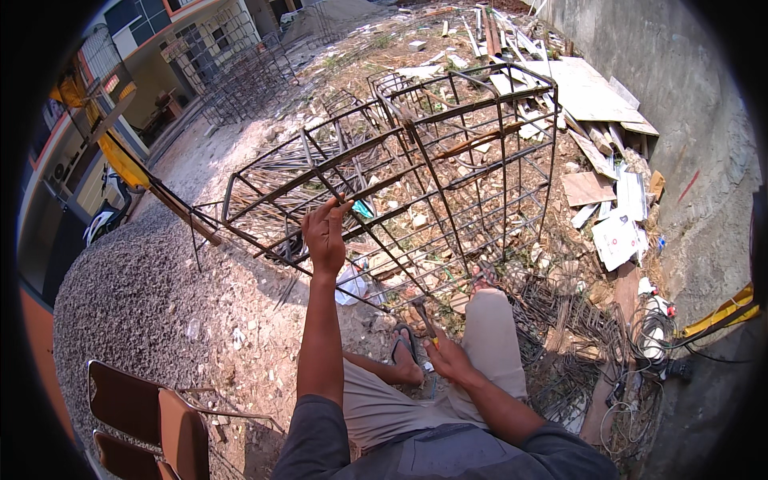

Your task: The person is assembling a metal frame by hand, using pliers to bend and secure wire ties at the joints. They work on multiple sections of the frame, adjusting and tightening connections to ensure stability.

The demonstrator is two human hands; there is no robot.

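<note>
A long cage of tied steel rebar (436,188) stands tilted in front of me, made of dark bars and rectangular stirrups. My left hand (326,236) is raised at its near left side, fingers bent against one bar; whether they also hold a piece of wire is too small to tell. Low by my right knee, my right hand (454,360) is closed around a pair of pincers (425,315) with a dark metal head and a bit of yellow on the handle. The pincers point away from me, below the cage's lower bars and apart from them.
A gravel heap (136,280) rises at left, with a brown chair (182,432) before it. Loose rods (288,180) lie beyond the cage. Boards (588,88) and scrap line the concrete wall (680,88). Tangled wire (552,320) and cables (640,344) lie at right.
</note>
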